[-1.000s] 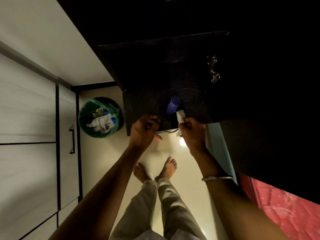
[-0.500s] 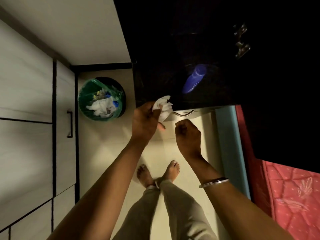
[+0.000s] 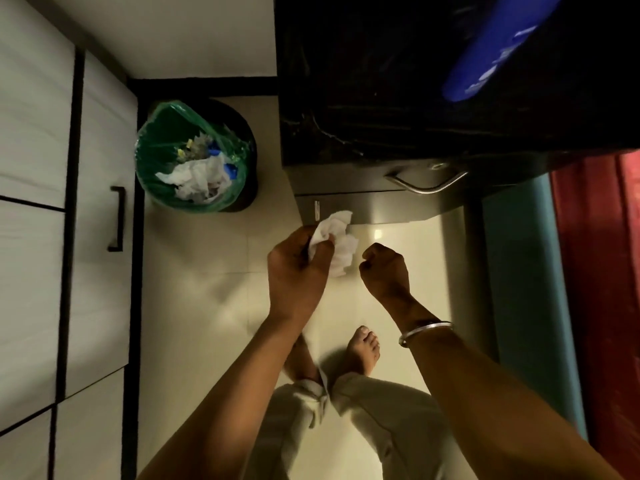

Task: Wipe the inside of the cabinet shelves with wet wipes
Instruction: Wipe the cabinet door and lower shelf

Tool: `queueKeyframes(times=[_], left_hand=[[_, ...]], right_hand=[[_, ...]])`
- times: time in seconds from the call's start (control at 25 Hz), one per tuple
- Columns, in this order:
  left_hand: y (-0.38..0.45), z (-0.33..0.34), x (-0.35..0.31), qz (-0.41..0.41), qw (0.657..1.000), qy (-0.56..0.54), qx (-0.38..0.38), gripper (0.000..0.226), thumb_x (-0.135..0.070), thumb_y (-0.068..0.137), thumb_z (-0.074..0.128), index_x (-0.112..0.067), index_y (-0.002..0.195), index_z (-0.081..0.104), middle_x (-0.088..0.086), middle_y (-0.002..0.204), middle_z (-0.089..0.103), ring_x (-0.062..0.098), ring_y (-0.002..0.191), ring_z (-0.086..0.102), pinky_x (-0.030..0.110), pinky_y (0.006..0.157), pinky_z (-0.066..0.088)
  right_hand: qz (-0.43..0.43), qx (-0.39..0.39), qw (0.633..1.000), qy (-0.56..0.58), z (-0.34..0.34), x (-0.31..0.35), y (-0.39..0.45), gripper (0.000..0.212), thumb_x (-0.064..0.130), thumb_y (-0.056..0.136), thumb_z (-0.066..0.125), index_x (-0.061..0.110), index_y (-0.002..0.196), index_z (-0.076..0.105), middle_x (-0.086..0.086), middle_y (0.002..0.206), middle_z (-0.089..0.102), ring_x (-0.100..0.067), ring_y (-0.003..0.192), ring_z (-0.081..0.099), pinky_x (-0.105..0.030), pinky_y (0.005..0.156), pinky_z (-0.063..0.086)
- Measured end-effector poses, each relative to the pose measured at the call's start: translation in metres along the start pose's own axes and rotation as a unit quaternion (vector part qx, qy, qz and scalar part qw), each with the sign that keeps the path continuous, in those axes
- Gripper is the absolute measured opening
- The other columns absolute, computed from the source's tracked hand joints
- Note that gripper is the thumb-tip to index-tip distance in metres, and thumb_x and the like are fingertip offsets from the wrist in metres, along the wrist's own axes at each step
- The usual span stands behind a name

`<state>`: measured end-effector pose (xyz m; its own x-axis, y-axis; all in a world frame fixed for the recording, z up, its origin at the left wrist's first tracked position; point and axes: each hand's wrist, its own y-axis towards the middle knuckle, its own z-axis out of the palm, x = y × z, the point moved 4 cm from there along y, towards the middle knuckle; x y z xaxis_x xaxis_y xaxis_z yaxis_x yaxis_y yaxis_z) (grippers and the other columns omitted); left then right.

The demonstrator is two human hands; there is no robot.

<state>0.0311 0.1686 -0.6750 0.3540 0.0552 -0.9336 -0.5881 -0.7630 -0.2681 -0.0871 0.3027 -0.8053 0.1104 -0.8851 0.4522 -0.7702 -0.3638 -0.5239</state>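
My left hand (image 3: 298, 268) grips a crumpled white wet wipe (image 3: 337, 242) above the floor, in front of the dark cabinet (image 3: 381, 98). My right hand (image 3: 384, 268) is curled into a fist just right of the wipe and holds nothing; a metal bangle sits on its wrist. The cabinet has a black marbled top and a drawer front with a curved metal handle (image 3: 427, 183). A blue bottle (image 3: 491, 53) lies on the cabinet top at the upper right.
A black bin with a green liner (image 3: 194, 157), holding used white wipes, stands on the floor left of the cabinet. White wardrobe doors with a black handle (image 3: 117, 218) run along the left. A red mattress on a teal base (image 3: 519, 271) is at the right. My bare feet stand on the pale tiles.
The wipe passed from my right hand to my left. Both hands came down and away from the cabinet top, and the view tilted down toward the floor.
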Motion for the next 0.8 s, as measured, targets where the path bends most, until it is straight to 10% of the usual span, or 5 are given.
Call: queueKeyframes(times=[0.64,0.8], left_hand=[[0.093,0.054,0.252,-0.036,0.999,0.034,0.012,0.016,-0.019,0.097,0.061,-0.017,0.105,0.075,-0.007,0.081,0.072,0.004,0.071,0.064,0.013,0.062,0.046],[0.105,0.058,0.279,-0.029,0.999,0.029,0.011,0.016,-0.02,0.098,0.061,-0.021,0.104,0.075,-0.006,0.083,0.073,0.008,0.076,0.068,0.024,0.067,0.056]], right_hand=[[-0.057,-0.036,0.979,-0.195,0.214,-0.093,0.189,0.037,0.029,0.089,0.061,0.012,0.122,0.056,-0.008,0.112,0.061,-0.028,0.103,0.061,-0.038,0.08,0.053],[-0.01,-0.074,0.993,-0.096,0.243,-0.116,0.216,0.024,0.028,0.099,0.048,0.015,0.114,0.059,-0.008,0.105,0.063,-0.03,0.097,0.064,-0.031,0.074,0.045]])
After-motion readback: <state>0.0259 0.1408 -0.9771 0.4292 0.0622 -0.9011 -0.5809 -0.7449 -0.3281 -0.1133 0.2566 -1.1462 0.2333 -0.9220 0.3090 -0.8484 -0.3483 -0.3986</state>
